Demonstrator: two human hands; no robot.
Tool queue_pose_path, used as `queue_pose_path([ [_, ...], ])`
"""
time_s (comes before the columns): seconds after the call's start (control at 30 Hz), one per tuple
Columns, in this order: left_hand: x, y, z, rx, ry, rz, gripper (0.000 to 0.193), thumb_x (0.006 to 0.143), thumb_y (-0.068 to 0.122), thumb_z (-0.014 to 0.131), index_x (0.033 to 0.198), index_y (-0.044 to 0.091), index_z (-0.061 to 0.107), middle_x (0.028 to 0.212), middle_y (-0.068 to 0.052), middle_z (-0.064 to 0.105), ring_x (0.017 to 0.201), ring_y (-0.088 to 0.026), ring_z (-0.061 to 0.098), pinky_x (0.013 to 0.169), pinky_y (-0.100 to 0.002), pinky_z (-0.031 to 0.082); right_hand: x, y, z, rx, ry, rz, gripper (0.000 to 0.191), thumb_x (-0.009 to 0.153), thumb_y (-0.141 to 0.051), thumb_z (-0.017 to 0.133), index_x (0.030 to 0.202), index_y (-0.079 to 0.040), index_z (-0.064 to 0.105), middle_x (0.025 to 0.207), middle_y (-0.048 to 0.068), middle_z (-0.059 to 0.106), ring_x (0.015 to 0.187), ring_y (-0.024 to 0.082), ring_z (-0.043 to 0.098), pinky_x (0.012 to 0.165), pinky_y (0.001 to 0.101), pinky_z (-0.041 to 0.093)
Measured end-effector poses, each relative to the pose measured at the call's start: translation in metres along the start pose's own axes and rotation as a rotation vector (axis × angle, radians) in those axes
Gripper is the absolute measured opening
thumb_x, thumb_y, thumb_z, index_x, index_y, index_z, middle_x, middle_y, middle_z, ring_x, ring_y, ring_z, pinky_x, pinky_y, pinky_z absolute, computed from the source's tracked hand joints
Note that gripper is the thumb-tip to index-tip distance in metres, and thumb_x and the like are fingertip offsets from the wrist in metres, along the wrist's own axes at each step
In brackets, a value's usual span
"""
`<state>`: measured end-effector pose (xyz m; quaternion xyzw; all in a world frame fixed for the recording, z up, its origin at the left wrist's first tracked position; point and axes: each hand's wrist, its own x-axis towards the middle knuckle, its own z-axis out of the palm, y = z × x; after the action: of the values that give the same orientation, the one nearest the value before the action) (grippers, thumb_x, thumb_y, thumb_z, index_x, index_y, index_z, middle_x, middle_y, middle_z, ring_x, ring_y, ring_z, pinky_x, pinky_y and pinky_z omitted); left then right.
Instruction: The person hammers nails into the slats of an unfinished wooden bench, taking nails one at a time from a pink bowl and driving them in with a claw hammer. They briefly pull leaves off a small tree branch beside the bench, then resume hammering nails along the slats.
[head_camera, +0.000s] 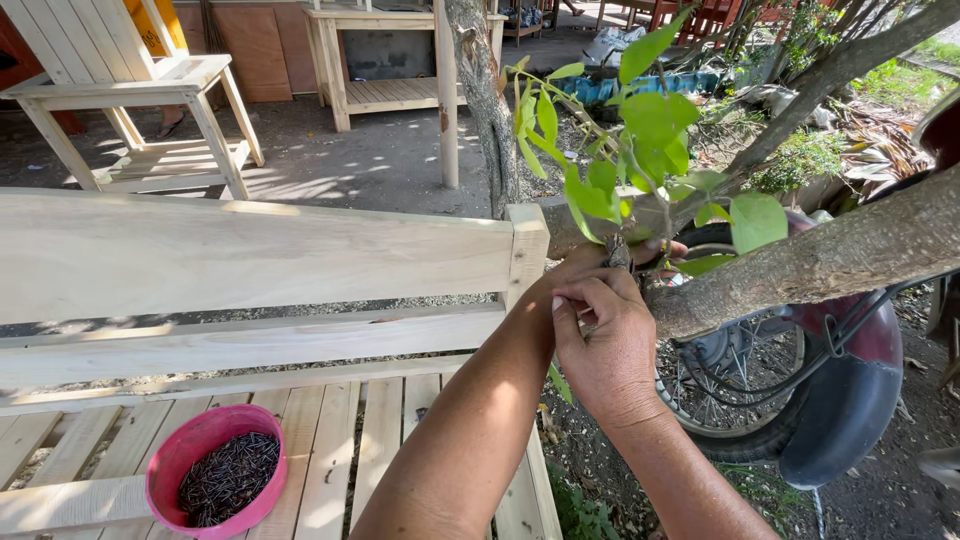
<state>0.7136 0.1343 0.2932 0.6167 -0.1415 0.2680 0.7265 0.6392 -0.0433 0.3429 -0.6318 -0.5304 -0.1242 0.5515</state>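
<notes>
Both hands at a leafy green twig (640, 150) sprouting from a rough-barked branch (850, 255). Right hand (605, 345) fingers pinched at the twig base; left hand (590, 262) mostly hidden, grip unclear. Pink round bowl (170, 470) of dark slivers on pale slatted wood bench (330, 450).

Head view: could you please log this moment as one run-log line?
left hand: at leafy twig, partly hidden | right hand: pinching at twig base | near: tree branch, wooden bench, pink bowl of dark nails
</notes>
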Motion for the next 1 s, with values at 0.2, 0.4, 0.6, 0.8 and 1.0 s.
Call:
queue_pose_path([
  [0.2, 0.002, 0.013, 0.013, -0.367, 0.110, -0.032, 0.058, 0.104, 0.047, 0.057, 0.148, 0.009, 0.050, 0.135, -0.009, 0.064, 0.121, -0.017, 0.065, 0.098, -0.027, 0.058, 0.000, 0.001, 0.002, 0.012, 0.020, 0.020, 0.008, 0.087, -0.003, 0.072, 0.095, -0.002, 0.074, 0.102, 0.010, 0.069, 0.082, 0.020, 0.073, 0.075, 0.0304, 0.059],
  [0.4, -0.009, 0.017, 0.015, -0.363, 0.191, -0.143, 0.061, 0.098, 0.046, 0.058, 0.148, 0.013, 0.049, 0.137, -0.009, 0.060, 0.123, -0.019, 0.059, 0.099, -0.033, 0.051, 0.000, 0.003, 0.004, 0.003, 0.031, -0.006, 0.008, 0.087, -0.003, 0.072, 0.094, -0.002, 0.074, 0.102, 0.010, 0.068, 0.080, 0.019, 0.072, 0.072, 0.0302, 0.059],
  [0.6, -0.037, 0.030, -0.005, -0.229, 0.381, -0.246, 0.065, 0.093, 0.046, 0.060, 0.149, 0.015, 0.048, 0.144, -0.010, 0.054, 0.130, -0.022, 0.051, 0.106, -0.039, 0.042, -0.005, -0.003, 0.012, -0.031, -0.032, 0.008, 0.009, 0.088, -0.006, 0.072, 0.096, -0.005, 0.074, 0.101, 0.006, 0.071, 0.078, 0.018, 0.070, 0.072, 0.0311, 0.057],
  [0.8, -0.084, 0.044, -0.040, -0.048, 0.549, -0.448, 0.069, 0.089, 0.045, 0.062, 0.150, 0.016, 0.048, 0.151, -0.011, 0.047, 0.138, -0.025, 0.043, 0.112, -0.046, 0.033, -0.008, -0.013, 0.029, 0.008, -0.144, 0.016, 0.034, 0.085, -0.020, 0.077, 0.117, -0.011, 0.072, 0.106, 0.008, 0.070, 0.085, 0.018, 0.071, 0.075, 0.0331, 0.057],
  [1.0, -0.120, 0.041, -0.072, -0.030, 0.520, -0.410, 0.076, 0.084, 0.047, 0.065, 0.147, 0.006, 0.054, 0.157, -0.023, 0.047, 0.148, -0.035, 0.038, 0.123, -0.054, 0.026, -0.007, -0.015, 0.040, -0.036, -0.182, 0.063, 0.044, 0.085, -0.033, 0.076, 0.124, -0.014, 0.070, 0.113, 0.007, 0.072, 0.095, 0.022, 0.070, 0.085, 0.0376, 0.056],
])
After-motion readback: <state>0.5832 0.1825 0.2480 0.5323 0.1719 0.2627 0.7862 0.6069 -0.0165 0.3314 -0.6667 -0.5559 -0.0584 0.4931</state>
